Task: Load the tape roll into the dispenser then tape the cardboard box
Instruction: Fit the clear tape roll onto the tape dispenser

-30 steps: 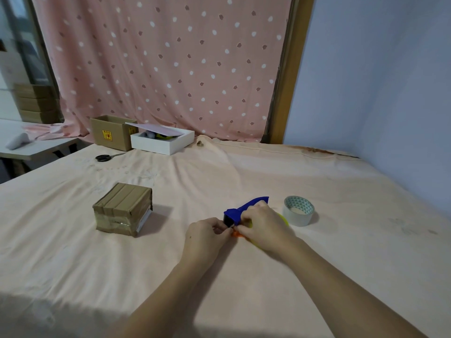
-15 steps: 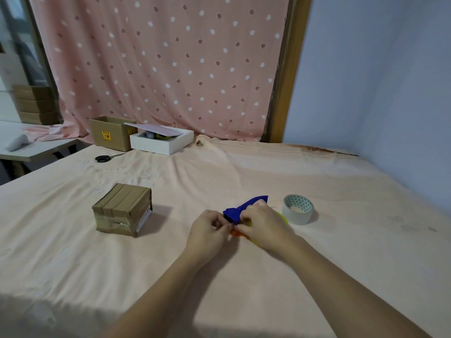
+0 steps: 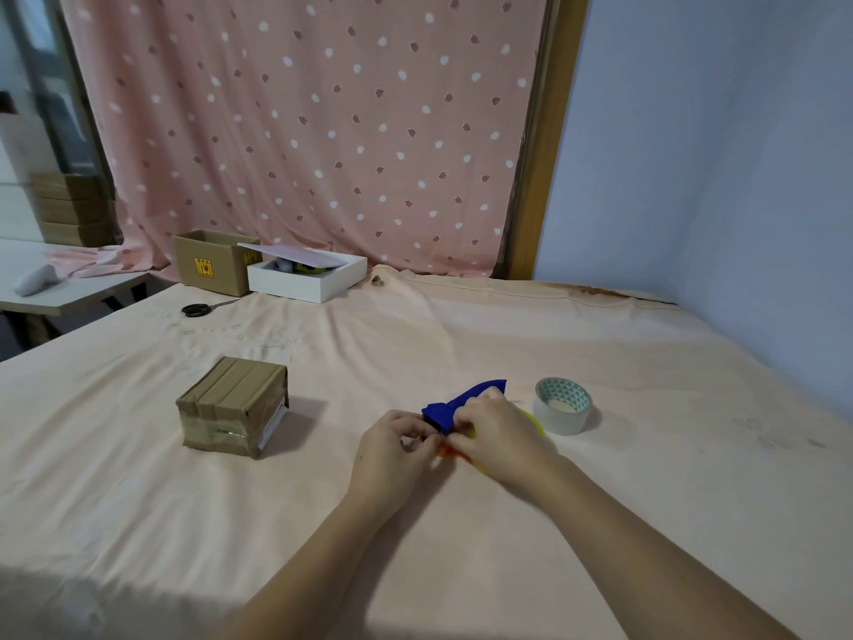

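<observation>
Blue plastic tape dispenser (image 3: 466, 401) lies flat on the peach cloth (image 3: 461, 547), with the right hand (image 3: 496, 436) closed over its body and the left hand (image 3: 394, 448) pinching at its front end. Tape roll (image 3: 563, 405) sits just beside it, not loaded yet. Cardboard box (image 3: 233, 406) waits well apart on the left. Looks risky: fumbling near the dispenser's cutter edge could nick a fingertip, or the dispenser could skid on the cloth.

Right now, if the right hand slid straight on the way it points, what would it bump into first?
Probably the left hand. The right hand points left across the blue dispenser; their fingertips nearly meet.
</observation>
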Demonstrator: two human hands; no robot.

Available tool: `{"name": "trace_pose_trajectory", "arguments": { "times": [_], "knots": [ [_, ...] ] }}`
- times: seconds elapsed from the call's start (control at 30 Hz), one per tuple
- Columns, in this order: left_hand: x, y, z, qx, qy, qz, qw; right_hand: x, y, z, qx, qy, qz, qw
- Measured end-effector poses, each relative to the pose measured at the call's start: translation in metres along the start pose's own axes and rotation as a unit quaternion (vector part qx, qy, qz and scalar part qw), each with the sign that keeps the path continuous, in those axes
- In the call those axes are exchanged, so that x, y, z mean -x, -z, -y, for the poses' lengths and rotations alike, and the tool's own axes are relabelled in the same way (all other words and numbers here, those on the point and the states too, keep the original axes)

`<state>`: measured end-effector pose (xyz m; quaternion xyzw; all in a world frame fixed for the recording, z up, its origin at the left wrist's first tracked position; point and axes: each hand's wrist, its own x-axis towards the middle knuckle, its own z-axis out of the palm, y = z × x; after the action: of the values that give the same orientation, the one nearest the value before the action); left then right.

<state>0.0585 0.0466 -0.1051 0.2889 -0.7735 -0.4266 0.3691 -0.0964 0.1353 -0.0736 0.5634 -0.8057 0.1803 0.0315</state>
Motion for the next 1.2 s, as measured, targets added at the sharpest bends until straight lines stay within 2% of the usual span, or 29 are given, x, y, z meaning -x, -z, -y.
{"name": "trace_pose_trajectory", "arguments": {
  "times": [0.3, 0.53, 0.73, 0.93, 1.03, 1.1, 1.2],
  "knots": [
    [0.002, -0.002, 0.005, -0.079, -0.058, 0.015, 0.995, 0.003, 0.004, 0.002, -0.007, 0.009, 0.002, 1.0],
    [-0.001, -0.002, 0.0, -0.115, -0.033, 0.005, 0.993, 0.004, 0.006, 0.003, -0.03, 0.011, 0.019, 0.999],
    [-0.007, 0.008, -0.005, -0.083, 0.008, 0.048, 0.995, -0.001, 0.008, -0.001, -0.046, 0.007, 0.06, 0.997],
    [-0.02, 0.014, 0.004, -0.036, 0.038, 0.079, 0.995, 0.004, 0.009, -0.011, -0.083, -0.016, -0.004, 0.996],
    [-0.024, 0.021, 0.008, -0.018, 0.044, 0.091, 0.995, 0.013, 0.016, -0.016, -0.047, 0.003, -0.038, 0.998],
    [-0.024, 0.025, 0.008, 0.0, 0.041, 0.106, 0.993, 0.015, 0.023, -0.019, -0.009, -0.006, -0.001, 1.0],
    [-0.026, 0.029, 0.006, 0.025, 0.039, 0.126, 0.991, 0.009, 0.029, -0.022, 0.043, -0.013, 0.103, 0.994]
  ]
}}
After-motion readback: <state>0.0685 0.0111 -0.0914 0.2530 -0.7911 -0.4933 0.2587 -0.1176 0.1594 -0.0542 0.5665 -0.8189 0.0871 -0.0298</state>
